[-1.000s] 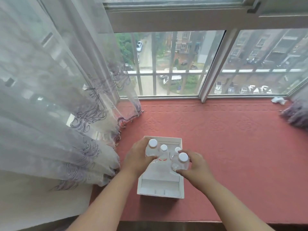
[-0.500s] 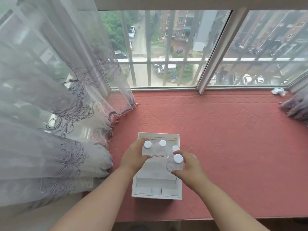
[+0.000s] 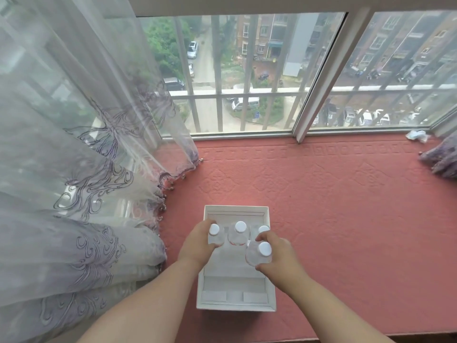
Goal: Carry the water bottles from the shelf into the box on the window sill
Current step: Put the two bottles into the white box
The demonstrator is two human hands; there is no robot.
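A white open box (image 3: 236, 299) lies on the red window sill (image 3: 346, 219). Several clear water bottles with white caps stand upright in it. My left hand (image 3: 197, 243) grips the left bottle (image 3: 214, 235) in the box's far row. A middle bottle (image 3: 239, 233) and a right bottle (image 3: 262, 229) stand beside it, held by neither hand. My right hand (image 3: 277, 256) grips a fourth bottle (image 3: 259, 253) just in front of the right one, over the box's right side. The bottoms of the bottles are hidden by my hands.
A sheer patterned curtain (image 3: 86, 181) hangs and bunches on the sill close to the box's left side. Window panes and frame (image 3: 306, 100) stand behind. A crumpled white scrap (image 3: 418, 135) and another curtain end (image 3: 442, 159) lie at the far right.
Both hands have kept their hold on their bottles and lowered them a little into the box. The view has tilted down, so the box sits lower in the frame.
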